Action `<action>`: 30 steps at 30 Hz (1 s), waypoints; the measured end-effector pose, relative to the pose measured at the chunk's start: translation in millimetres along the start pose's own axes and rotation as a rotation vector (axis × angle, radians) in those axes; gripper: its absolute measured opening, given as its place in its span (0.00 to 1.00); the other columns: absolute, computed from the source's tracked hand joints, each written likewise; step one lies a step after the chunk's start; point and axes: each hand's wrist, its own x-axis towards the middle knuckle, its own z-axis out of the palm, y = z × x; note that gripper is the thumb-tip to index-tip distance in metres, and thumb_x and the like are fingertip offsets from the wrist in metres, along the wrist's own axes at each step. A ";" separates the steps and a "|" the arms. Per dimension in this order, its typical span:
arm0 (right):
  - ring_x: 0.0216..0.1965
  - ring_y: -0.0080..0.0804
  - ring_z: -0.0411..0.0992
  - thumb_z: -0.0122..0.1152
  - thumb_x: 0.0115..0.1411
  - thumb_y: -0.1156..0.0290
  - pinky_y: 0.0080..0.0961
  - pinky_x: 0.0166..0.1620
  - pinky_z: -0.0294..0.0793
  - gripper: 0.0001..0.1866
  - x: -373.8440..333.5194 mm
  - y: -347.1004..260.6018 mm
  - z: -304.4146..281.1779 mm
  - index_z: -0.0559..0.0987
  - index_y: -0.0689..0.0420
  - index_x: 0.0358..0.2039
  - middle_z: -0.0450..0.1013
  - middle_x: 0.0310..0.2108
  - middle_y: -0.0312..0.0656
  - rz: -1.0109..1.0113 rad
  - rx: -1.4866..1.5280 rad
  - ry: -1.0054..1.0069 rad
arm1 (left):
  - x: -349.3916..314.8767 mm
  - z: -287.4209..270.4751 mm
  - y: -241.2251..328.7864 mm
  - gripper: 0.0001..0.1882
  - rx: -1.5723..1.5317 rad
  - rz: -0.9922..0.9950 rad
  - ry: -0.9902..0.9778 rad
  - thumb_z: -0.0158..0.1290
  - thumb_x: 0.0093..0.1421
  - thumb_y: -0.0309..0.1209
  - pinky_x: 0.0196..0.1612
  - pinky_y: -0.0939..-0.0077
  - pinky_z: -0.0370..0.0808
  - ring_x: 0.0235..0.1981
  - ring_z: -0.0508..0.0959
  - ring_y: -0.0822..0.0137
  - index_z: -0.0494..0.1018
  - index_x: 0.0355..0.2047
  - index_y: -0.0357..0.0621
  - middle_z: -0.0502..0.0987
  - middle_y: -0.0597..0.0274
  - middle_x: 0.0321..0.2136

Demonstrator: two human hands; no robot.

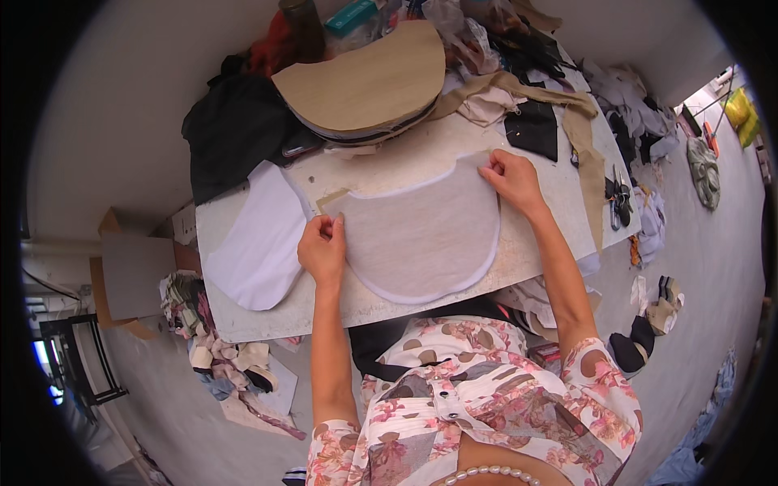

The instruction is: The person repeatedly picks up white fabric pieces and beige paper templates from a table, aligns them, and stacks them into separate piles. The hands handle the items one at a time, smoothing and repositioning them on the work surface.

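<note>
A curved, greyish-beige fabric piece (421,235) with a white border lies on the white table in front of me. My left hand (322,249) is closed in a pinch at its left edge, just below a small tan corner tab. With fingers pinched together, my right hand (514,180) grips its upper right corner. Left of my left hand lies a white fabric piece (258,243) of similar curved shape. Beyond the beige piece, a stack of tan half-round pieces (369,81) rests with darker layers showing beneath the top one.
Black cloth (235,134) covers the table's far left. Scissors (620,198) lie at the right edge, near a long tan strip (585,154). A black square (532,131) lies at the far right. Bags and a teal box (350,16) crowd the back. Cloth scraps (235,368) litter the floor.
</note>
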 end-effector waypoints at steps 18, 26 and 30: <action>0.68 0.53 0.42 0.56 0.57 0.50 0.56 0.65 0.41 0.35 -52.4 -52.0 8.3 0.61 0.48 0.63 0.47 0.66 0.52 -0.394 -0.411 -0.057 | -22.6 -6.8 21.3 0.33 0.369 0.649 -0.225 0.54 0.57 0.48 0.65 0.42 0.40 0.67 0.47 0.46 0.64 0.60 0.51 0.51 0.50 0.66; 0.69 0.55 0.35 0.53 0.58 0.47 0.61 0.64 0.35 0.36 -48.1 -42.7 23.6 0.60 0.50 0.64 0.43 0.67 0.53 -0.364 -0.471 -0.202 | -22.7 5.9 9.5 0.36 0.387 0.577 -0.331 0.53 0.56 0.52 0.63 0.35 0.35 0.67 0.44 0.43 0.62 0.62 0.50 0.49 0.49 0.66; 0.59 0.51 0.57 0.61 0.54 0.61 0.49 0.59 0.56 0.28 -31.6 -63.8 16.2 0.69 0.54 0.55 0.61 0.57 0.51 -0.422 -0.339 0.055 | -22.8 1.7 10.2 0.36 0.236 0.557 -0.303 0.53 0.56 0.51 0.63 0.36 0.35 0.67 0.44 0.41 0.62 0.61 0.50 0.49 0.48 0.66</action>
